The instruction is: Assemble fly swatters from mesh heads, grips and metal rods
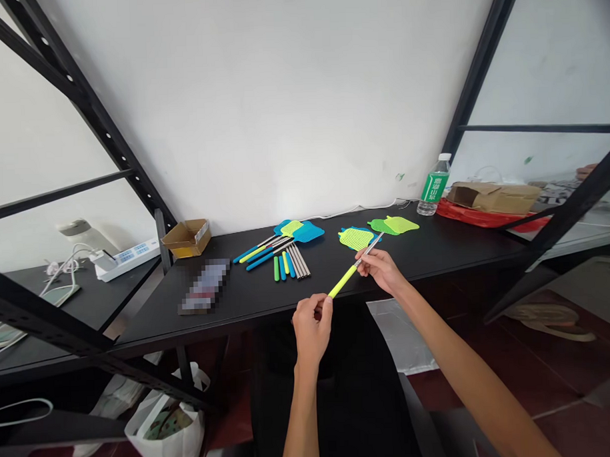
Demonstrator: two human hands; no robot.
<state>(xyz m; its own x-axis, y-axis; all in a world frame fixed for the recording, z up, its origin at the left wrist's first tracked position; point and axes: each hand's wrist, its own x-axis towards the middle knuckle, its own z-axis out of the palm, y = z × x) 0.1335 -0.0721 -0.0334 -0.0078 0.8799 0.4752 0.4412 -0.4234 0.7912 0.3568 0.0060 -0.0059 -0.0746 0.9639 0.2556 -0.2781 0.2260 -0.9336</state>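
Your left hand (312,325) is closed, thumb against fingers, around the near end of a yellow handle (343,280). Your right hand (380,270) pinches the metal rod (373,245) just past that handle, its fingers drawn in tight. You have the two parts in one slanting line above the front edge of the black desk (257,298), the rod pointing away and to the right.

Right beyond the rod lie a yellow swatter head (355,238) and a blue one partly under it; you cannot tell whether the rod tip touches them. Just right of these, a green head (381,227) and a lime head (402,224) overlap.

To the left of your hands you have loose handles (283,266) beside bare rods (299,262), with a pile of swatters (308,231) behind them. Farther left are a blurred flat item (205,286) and a small box (187,240). A water bottle (434,186) stands at the back right, near a cardboard box (509,197) on red plastic (477,215). Shelf posts (106,129) frame both ends, well apart from your hands.
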